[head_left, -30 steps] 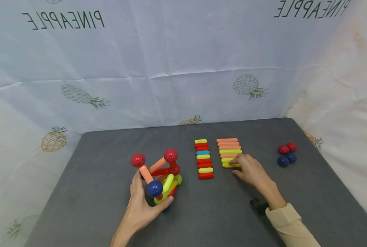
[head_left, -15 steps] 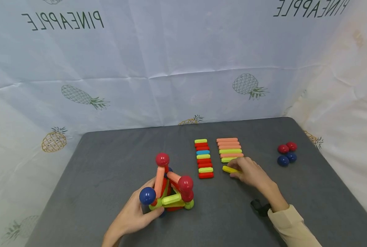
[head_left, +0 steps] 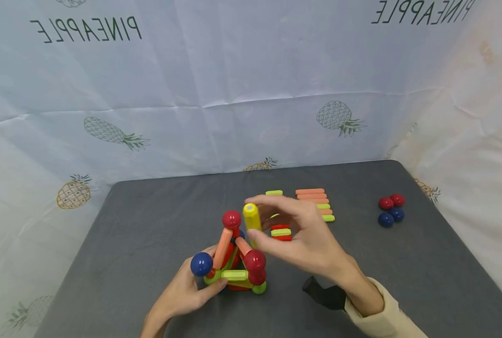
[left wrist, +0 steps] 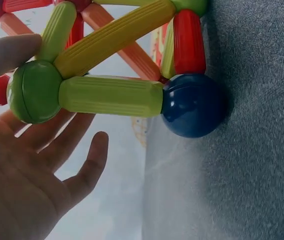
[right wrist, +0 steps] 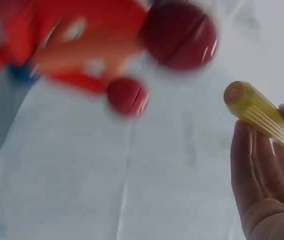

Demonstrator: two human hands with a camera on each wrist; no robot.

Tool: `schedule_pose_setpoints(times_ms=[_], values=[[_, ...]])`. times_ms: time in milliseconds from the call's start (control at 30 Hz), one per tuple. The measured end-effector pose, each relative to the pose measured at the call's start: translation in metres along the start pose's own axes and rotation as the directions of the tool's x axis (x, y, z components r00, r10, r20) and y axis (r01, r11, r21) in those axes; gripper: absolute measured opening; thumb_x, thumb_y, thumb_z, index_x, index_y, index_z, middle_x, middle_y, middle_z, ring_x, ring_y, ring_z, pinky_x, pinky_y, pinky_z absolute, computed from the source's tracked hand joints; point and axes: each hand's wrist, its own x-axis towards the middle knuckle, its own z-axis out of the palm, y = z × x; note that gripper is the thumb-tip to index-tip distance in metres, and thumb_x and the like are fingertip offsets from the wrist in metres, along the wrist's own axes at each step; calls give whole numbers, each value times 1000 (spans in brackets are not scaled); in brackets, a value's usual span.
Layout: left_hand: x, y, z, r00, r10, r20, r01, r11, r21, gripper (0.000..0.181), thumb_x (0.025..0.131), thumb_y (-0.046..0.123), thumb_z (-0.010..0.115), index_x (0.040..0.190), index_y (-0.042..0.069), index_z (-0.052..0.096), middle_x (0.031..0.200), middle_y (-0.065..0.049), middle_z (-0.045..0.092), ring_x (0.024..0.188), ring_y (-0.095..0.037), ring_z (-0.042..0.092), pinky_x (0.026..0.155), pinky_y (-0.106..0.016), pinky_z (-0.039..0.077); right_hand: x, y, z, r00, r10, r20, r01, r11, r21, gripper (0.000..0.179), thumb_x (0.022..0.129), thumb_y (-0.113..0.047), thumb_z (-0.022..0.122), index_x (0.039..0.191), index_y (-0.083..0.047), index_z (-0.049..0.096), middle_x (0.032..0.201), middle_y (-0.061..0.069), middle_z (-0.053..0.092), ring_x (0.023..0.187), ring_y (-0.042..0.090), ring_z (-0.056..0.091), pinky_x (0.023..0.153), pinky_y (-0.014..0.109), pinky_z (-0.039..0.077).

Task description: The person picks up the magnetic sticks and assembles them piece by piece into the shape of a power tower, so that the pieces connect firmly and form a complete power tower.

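My left hand (head_left: 181, 292) grips the near left side of a built frame of magnetic rods and balls (head_left: 235, 275), with its thumb in front and other fingers behind. In the left wrist view, the thumb (left wrist: 7, 55) lies by a green ball (left wrist: 34, 92), and a blue ball (left wrist: 194, 105) forms a lower corner near the tabletop. Between thumb and fingers, my right hand (head_left: 308, 234) pinches a yellow magnetic rod (head_left: 251, 218), held steeply just right of the frame's far red ball (head_left: 231, 219). The right wrist view shows this yellow rod (right wrist: 261, 115) apart from the blurred frame.
Orange and green rods (head_left: 311, 196) lie in a row behind the right hand. Another row of short rods (head_left: 281, 232) is partly covered by that hand. Red and blue balls (head_left: 385, 219) sit at the right of the dark table (head_left: 149, 220). Pineapple-print cloth (head_left: 242, 70) hangs behind.
My right hand has taken the yellow rod from the near end of its row, lifted it and carried it left to the frame. The left hand has turned the frame and shifted it slightly.
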Motion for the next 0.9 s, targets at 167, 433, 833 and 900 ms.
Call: schedule_pose_setpoints(times_ms=[167, 433, 833, 900], values=[[-4, 6, -8, 998, 4, -58, -1, 998, 61, 78, 86, 17, 83, 154, 21, 44, 146, -2, 59, 124, -9, 63, 103, -27, 53, 7, -4, 26, 979, 0, 202, -10, 999, 49, 33, 87, -3, 76, 118, -11, 67, 99, 1, 74, 86, 2, 69, 78, 26, 62], [-15, 20, -28, 967, 67, -245, -31, 989, 145, 83, 73, 1, 87, 146, 15, 51, 137, 4, 62, 121, -4, 59, 92, -25, 50, 3, 9, 39, 892, 191, 410, -136, 978, -160, 22, 89, -10, 78, 110, -15, 72, 90, -6, 75, 73, -7, 56, 64, 14, 51], [-13, 29, -25, 929, 177, -325, -174, 984, 40, 56, 69, -17, 81, 118, 7, 69, 107, 2, 70, 97, -6, 62, 91, -17, 47, -4, 13, 50, 894, 229, 384, -27, 885, -464, 26, 85, -17, 82, 110, -21, 78, 73, -13, 61, 63, -3, 39, 62, 15, 34], [-13, 29, -25, 926, 185, -330, -183, 982, 36, 56, 68, -18, 80, 118, 6, 69, 106, 1, 71, 96, -7, 62, 90, -18, 48, -4, 13, 52, 899, 228, 373, -13, 867, -498, 27, 85, -18, 82, 111, -21, 78, 74, -12, 65, 65, -3, 40, 64, 15, 34]])
